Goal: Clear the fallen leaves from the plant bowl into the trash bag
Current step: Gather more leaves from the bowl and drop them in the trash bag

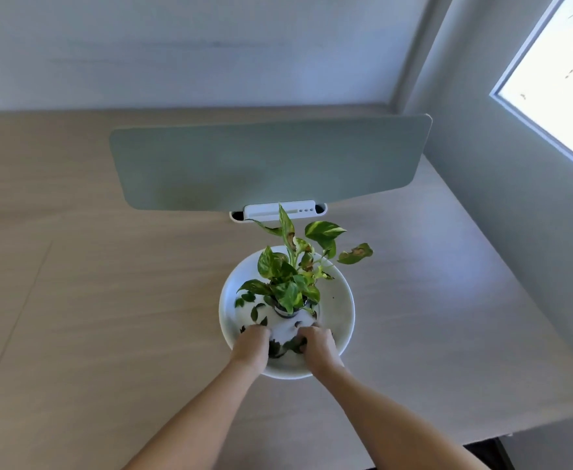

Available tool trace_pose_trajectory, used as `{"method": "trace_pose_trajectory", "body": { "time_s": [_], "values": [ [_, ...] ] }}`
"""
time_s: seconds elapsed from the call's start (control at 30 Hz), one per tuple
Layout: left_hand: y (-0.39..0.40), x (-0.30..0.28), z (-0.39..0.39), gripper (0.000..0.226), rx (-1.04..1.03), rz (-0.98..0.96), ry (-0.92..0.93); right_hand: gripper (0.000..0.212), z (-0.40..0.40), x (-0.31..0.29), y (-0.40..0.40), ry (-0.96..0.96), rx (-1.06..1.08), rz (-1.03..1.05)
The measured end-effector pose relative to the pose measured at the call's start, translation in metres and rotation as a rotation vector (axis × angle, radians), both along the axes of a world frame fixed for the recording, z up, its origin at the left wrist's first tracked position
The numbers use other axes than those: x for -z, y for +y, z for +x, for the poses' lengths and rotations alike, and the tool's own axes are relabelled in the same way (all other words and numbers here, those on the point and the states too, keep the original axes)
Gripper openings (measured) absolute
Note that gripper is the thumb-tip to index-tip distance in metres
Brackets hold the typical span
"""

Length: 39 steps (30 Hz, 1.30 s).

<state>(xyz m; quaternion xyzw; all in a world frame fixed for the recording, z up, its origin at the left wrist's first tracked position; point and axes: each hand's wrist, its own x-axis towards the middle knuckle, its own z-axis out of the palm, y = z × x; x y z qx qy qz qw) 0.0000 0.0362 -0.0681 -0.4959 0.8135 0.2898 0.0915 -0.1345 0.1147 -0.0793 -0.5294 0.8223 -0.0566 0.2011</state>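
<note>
While both hands work inside it, one white plant bowl [344, 300] sits on the wooden table [108, 300], right of centre and toward the near edge. One potted plant [290, 279] stands in the bowl's middle, leaves green with some browned patches. Fallen leaves [249, 305]: roughly four or five dark ones lie loose on the bowl floor left of the pot, more clumped at the near side between the hands; exact count not readable.

Edges: bowl's near rim lies under both wrists. Table's right edge runs diagonally near the wall; near-right corner shows close by. Broad bare tabletop opens to the left and near side. One grey-green divider panel [261, 164] stands at the far side, one white clamp [278, 210] at its base, just beyond the plant's tallest leaf. One window [562, 72] at far right.

Left hand [252, 344]: palm down, fingers curled onto the bowl floor, dark leaves at its fingertips; whether it grips them, cannot tell. Right hand [317, 344]: palm down, fingers bent around a dark clump of leaves. Both forearms reach in from the near edge, converging.
</note>
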Motion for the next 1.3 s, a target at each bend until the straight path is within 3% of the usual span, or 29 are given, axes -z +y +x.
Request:
{"method": "trace_pose_trajectory", "body": {
  "time_s": [0.1, 0.23, 0.37, 0.5, 0.77, 0.93, 1.1, 1.3],
  "values": [
    [-0.011, -0.002, 0.001, 0.044, -0.114, 0.098, 0.166, 0.022, -0.013, -0.01, 0.002, -0.33, 0.344, -0.107],
    [-0.014, -0.014, 0.001, 0.012, -0.529, 0.477, 0.495, 0.015, -0.036, -0.03, 0.015, -0.725, 0.753, -0.221],
    [0.005, -0.032, -0.019, 0.013, -0.674, 0.756, 0.687, 0.012, -0.064, -0.049, 0.044, -1.094, 0.873, -0.356],
    [0.042, -0.051, -0.061, 0.017, -0.636, 0.916, 0.791, 0.009, -0.096, -0.061, 0.089, -1.257, 0.921, -0.509],
    [0.185, -0.063, -0.172, 0.024, -0.516, 1.017, 0.764, 0.012, -0.18, -0.063, 0.256, -1.288, 1.106, -0.66],
    [0.28, -0.044, -0.227, 0.021, -0.378, 1.121, 0.623, 0.014, -0.213, -0.034, 0.358, -1.166, 1.29, -0.686],
    [0.345, 0.006, -0.256, 0.02, -0.332, 1.134, 0.38, 0.011, -0.219, 0.024, 0.413, -1.014, 1.498, -0.543],
    [0.368, 0.113, -0.283, 0.02, -0.533, 1.012, 0.222, 0.016, -0.221, 0.114, 0.431, -0.989, 1.717, -0.466]
  ]
}}
